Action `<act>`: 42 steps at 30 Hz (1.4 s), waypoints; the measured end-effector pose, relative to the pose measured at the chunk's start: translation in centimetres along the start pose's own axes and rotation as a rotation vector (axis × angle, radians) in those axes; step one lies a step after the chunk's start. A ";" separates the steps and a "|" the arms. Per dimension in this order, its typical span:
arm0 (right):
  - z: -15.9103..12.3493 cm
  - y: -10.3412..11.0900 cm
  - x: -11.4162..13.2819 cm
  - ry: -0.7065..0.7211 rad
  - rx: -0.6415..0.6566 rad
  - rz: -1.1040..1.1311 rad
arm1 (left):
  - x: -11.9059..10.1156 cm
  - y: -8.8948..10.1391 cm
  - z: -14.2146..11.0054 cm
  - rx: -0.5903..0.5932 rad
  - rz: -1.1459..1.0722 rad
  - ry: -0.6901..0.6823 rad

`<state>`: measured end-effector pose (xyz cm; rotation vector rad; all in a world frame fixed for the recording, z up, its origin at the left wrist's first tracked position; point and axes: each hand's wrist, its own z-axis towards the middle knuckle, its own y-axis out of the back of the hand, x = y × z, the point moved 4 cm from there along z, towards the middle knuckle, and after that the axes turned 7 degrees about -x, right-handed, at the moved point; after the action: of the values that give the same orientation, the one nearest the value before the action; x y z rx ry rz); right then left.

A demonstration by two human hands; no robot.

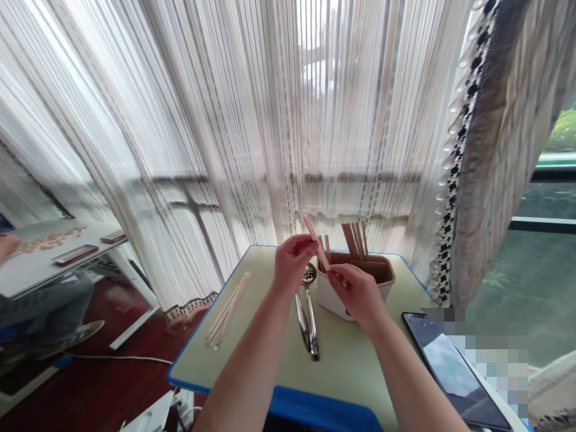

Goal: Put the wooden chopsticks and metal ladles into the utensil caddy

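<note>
Above the table, my left hand (293, 259) pinches pale wooden chopsticks (309, 227) near their middle, and they stand tilted with the upper end to the left. My right hand (356, 291) has its fingertips closed on their lower end. Just behind is a utensil holder (330, 298), white outside and brown inside, with several brown chopsticks (355, 241) upright in its rear part. A slotted metal spoon (309, 275) and other metal utensils (302, 324) lie between my forearms. Several pale chopsticks in clear wrapping (228, 312) rest at the table's left.
The pale table (351, 372) has a blue edge. A phone (454, 366) lies along its right side. Sheer curtains (252, 120) hang behind. At far left, a person's hand (9, 245) is over a white table (31, 273) with small pieces and trays.
</note>
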<state>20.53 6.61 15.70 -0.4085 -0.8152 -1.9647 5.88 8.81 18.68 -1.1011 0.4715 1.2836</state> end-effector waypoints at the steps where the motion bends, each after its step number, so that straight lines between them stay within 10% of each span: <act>1: -0.1 0.6 -0.5 -0.007 -0.063 0.008 | 0.1 -0.7 0.0 0.000 0.013 -0.020; 15: 0.0 2.6 -4.1 -0.155 -0.244 0.128 | -0.8 -5.4 2.3 0.087 0.188 -0.112; 29: 0.1 2.4 -4.6 -0.169 -0.178 0.031 | 2.0 -5.6 2.6 0.394 0.218 0.088; 42: -0.1 2.0 -4.7 -0.165 -0.116 -0.033 | 1.6 -5.6 2.5 0.375 0.211 0.089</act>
<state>24.67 8.88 13.71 -0.6362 -0.8180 -2.0347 10.76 12.37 20.66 -0.8094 0.8761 1.2655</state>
